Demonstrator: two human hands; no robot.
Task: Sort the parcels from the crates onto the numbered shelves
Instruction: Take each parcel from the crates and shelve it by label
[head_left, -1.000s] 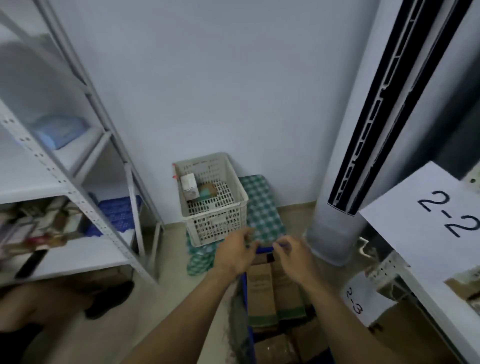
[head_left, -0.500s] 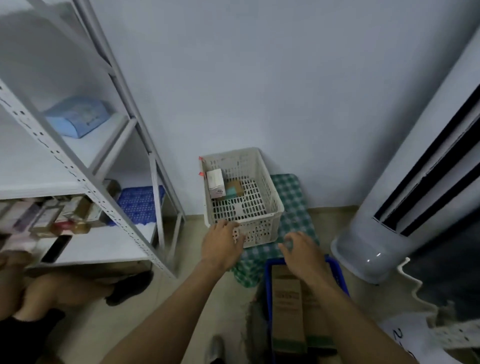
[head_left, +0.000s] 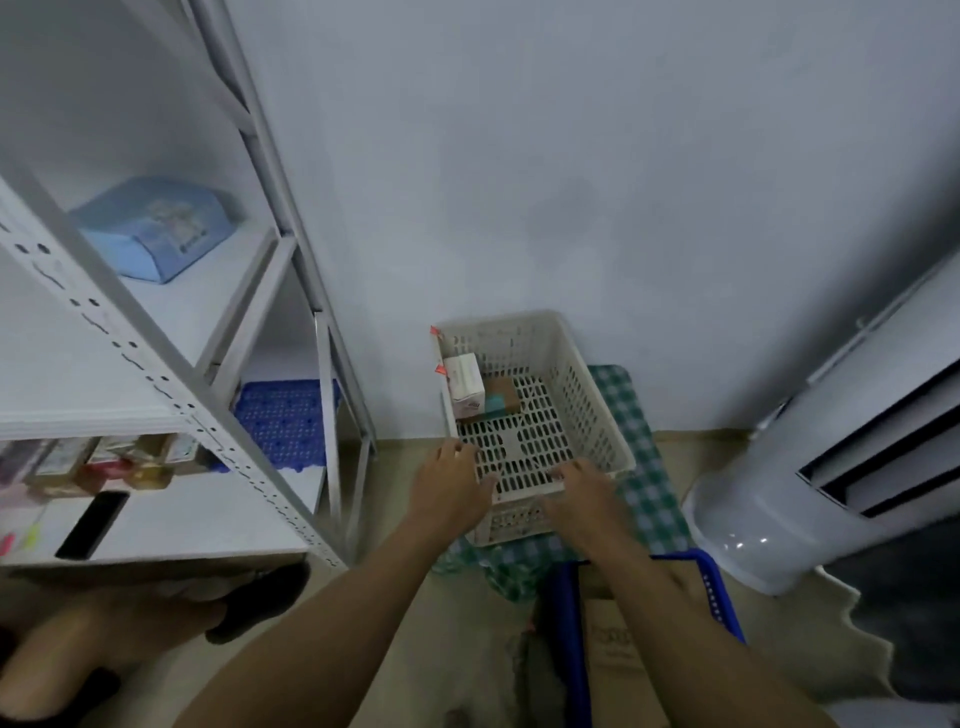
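Nearest me, the blue crate (head_left: 571, 623) holds cardboard parcels (head_left: 618, 644). Beyond it my left hand (head_left: 451, 488) and right hand (head_left: 587, 500) are at the white crate's (head_left: 592, 410) near rim, fingers loose, holding nothing. I should reach deep to its far left corner, take the white box (head_left: 464, 384) squarely, and read its label before shelving

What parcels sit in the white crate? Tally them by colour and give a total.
White box: 1
Brown box: 1
Total in the white crate: 2
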